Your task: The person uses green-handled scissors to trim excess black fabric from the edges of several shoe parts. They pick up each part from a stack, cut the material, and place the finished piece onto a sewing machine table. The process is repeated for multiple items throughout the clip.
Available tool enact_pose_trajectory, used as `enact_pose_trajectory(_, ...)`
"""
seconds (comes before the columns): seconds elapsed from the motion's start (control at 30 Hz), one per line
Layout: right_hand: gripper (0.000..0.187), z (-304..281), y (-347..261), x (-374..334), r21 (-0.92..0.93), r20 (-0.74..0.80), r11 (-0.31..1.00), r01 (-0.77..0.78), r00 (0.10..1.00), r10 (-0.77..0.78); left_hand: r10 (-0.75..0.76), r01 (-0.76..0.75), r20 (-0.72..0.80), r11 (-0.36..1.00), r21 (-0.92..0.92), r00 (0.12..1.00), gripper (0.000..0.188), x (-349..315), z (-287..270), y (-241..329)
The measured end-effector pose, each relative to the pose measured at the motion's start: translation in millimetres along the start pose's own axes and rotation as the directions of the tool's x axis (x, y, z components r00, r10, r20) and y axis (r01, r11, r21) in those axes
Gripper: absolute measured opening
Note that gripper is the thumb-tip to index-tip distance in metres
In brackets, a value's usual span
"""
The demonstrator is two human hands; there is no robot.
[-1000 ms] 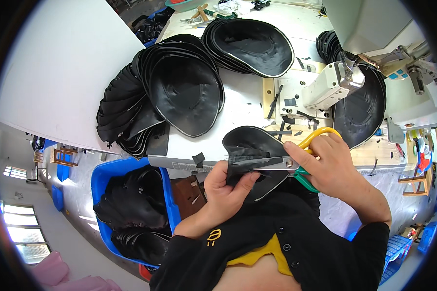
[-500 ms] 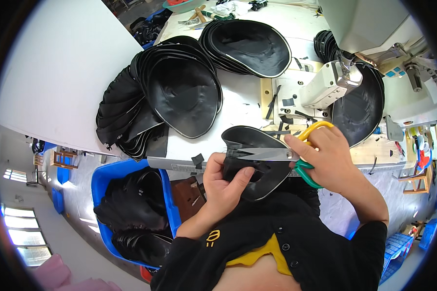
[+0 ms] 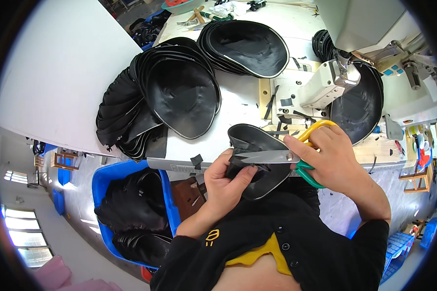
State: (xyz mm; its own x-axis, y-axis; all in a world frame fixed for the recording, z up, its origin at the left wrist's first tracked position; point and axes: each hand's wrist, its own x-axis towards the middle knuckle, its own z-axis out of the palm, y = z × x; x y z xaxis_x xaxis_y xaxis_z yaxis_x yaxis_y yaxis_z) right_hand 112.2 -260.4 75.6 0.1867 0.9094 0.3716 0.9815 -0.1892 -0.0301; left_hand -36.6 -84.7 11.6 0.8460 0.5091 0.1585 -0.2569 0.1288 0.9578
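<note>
A black, bowl-shaped oval piece [image 3: 269, 185] with a pale rim is held in front of my body, by the table's front edge. My left hand [image 3: 226, 180] pinches its left side between thumb and fingers, and the material there is bunched up. In my right hand [image 3: 332, 154] is a pair of scissors [image 3: 266, 156] with one yellow and one green handle. Their blades point left across the piece, close to my left fingertips, and look nearly closed. Exactly where the tips meet the material I cannot make out.
Stacked black oval pieces lie on the white table at the left [image 3: 183, 94] and back [image 3: 247, 46]. A sewing machine [image 3: 325, 87] stands at the right, with black scraps around it. Below the table edge, a blue bin [image 3: 102, 179] holds more black pieces.
The scissor blades have come together. The left side of the black piece has been drawn in and bunched more tightly at my left fingers, which have shifted slightly right.
</note>
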Motion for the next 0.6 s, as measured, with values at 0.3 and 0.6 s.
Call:
enact_pose_trajectory(0.3,0.054,-2,-4,0,-0.048,-0.048,0.999,0.003,0.999,-0.006,0.096,-0.103,0.05,0.98,0.168,0.994,0.012,5,8,1)
enact_pose_trajectory(0.6,0.059,13,2,-12,0.174,-0.102,0.979,-0.109,0.986,0.128,-0.104,0.094,-0.059,0.982,-0.161,0.993,0.022,1,3,-5)
